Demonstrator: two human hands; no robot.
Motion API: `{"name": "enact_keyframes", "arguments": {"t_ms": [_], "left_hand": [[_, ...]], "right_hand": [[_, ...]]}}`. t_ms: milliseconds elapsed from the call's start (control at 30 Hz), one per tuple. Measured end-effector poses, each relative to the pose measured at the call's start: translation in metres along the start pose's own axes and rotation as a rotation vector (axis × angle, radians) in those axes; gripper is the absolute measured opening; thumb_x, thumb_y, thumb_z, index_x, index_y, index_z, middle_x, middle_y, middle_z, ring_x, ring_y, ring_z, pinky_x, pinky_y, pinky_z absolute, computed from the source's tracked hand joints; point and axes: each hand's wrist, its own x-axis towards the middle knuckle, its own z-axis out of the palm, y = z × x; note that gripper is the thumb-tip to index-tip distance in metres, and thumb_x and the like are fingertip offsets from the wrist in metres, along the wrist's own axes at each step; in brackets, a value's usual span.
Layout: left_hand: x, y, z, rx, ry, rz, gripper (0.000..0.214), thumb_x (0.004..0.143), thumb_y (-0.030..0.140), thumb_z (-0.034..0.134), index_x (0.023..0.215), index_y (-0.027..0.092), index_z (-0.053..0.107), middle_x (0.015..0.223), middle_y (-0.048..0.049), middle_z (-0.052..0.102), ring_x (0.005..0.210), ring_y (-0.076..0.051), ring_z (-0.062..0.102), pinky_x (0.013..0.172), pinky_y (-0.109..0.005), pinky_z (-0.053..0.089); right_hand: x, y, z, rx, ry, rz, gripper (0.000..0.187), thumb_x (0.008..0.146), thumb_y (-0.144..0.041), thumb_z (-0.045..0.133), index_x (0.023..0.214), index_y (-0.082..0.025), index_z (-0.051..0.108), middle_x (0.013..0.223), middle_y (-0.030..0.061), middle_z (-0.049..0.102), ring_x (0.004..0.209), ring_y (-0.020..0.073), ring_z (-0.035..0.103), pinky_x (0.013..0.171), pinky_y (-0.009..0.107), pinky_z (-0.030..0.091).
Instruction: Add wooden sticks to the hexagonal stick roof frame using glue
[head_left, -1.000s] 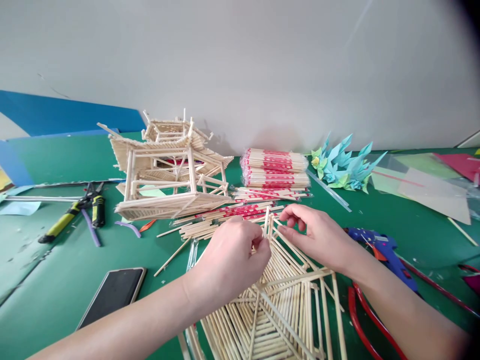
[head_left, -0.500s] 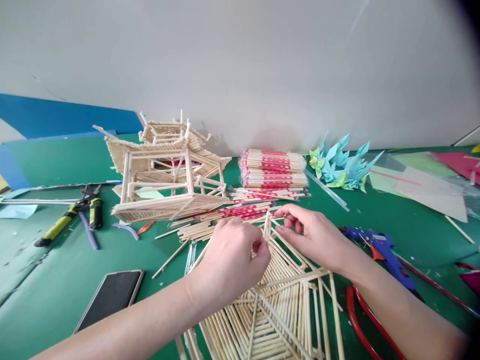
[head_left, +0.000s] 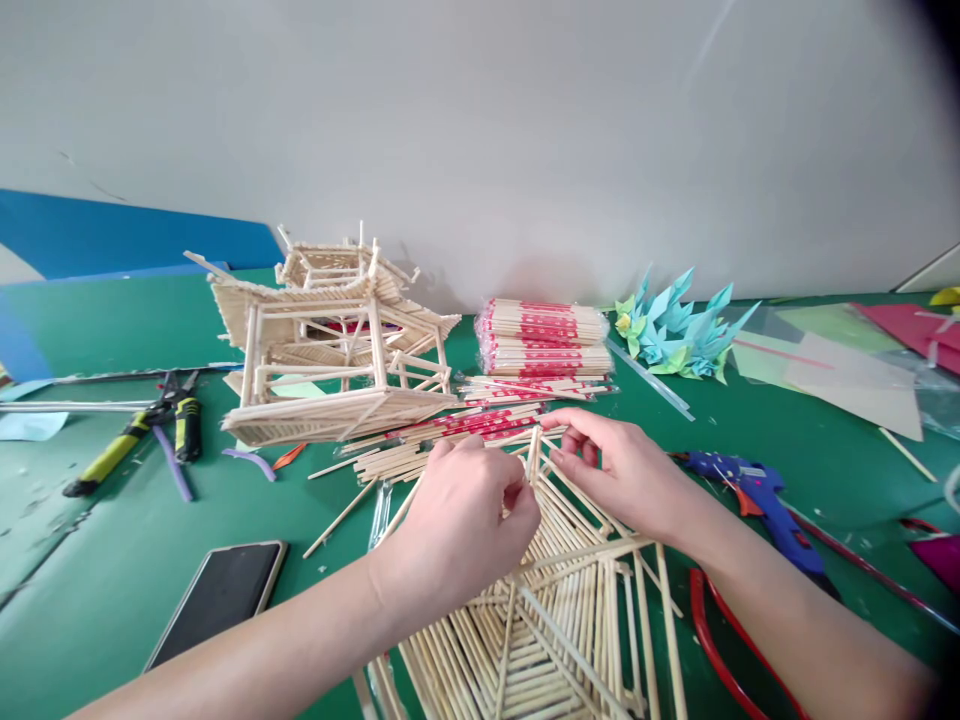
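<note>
No lettering is legible, even on the red wrappers [head_left: 551, 327].

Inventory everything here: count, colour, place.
stick frame: one, pale, front centre
stick pavilion: one, pale, back left
wrapped bundles: at least two, pale and red, back centre
loose sticks: many, pale, centre
paper flowers: one cluster, turquoise and green, back right
paper sheets: several, pale or green, right
glue gun: one, blue, right
curved handles: two, red, lower right
pliers: one, yellow and black, left
strips: two, purple, left
scrap: one, orange, left
phone: one, black screen, lower left
panel: one, blue, far left
table: one, green, underneath
wall: one, pale grey, behind
left hand: one, bare, over frame
right hand: one, bare, at frame's far end
</note>
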Motion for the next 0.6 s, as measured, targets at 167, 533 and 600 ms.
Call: {"name": "enact_keyframes", "arguments": {"t_ms": [167, 533, 600], "left_hand": [[0.0001, -0.0003, -0.0011, -0.03, -0.029, 0.004, 0.023, 0.071, 0.015, 0.041, 0.048, 0.018, 0.041, 0.047, 0.0037, 0.041, 0.049, -0.01, 0.035, 0.053, -0.027, 0.027], [0.0026, 0.0017, -0.0012, -0.01, -0.049, -0.007, 0.023, 0.071, 0.015, 0.04, 0.048, 0.017, 0.04, 0.047, 0.0036, 0.042, 0.049, -0.011, 0.035, 0.054, -0.028, 0.026], [0.0027, 0.0018, -0.0016, -0.014, -0.045, -0.006, 0.023, 0.07, 0.015, 0.041, 0.047, 0.017, 0.041, 0.047, 0.0036, 0.042, 0.049, -0.011, 0.035, 0.054, -0.027, 0.027]], "right_hand": [[0.0, 0.0001, -0.0009, -0.018, -0.007, 0.008, 0.031, 0.08, -0.026, 0.047, 0.11, -0.021, 0.054, 0.073, -0.0002, 0.058, 0.062, 0.0136, 0.051, 0.056, 0.025, 0.038], [-0.0002, -0.0002, -0.0008, -0.001, -0.012, 0.004, 0.032, 0.079, -0.026, 0.047, 0.109, -0.02, 0.054, 0.073, 0.0005, 0.059, 0.062, 0.0138, 0.052, 0.055, 0.025, 0.037], [-0.0001, 0.0007, -0.0005, 0.001, -0.005, -0.002, 0.031, 0.079, -0.026, 0.047, 0.109, -0.02, 0.054, 0.072, 0.0003, 0.059, 0.062, 0.0138, 0.052, 0.055, 0.025, 0.038]]}}
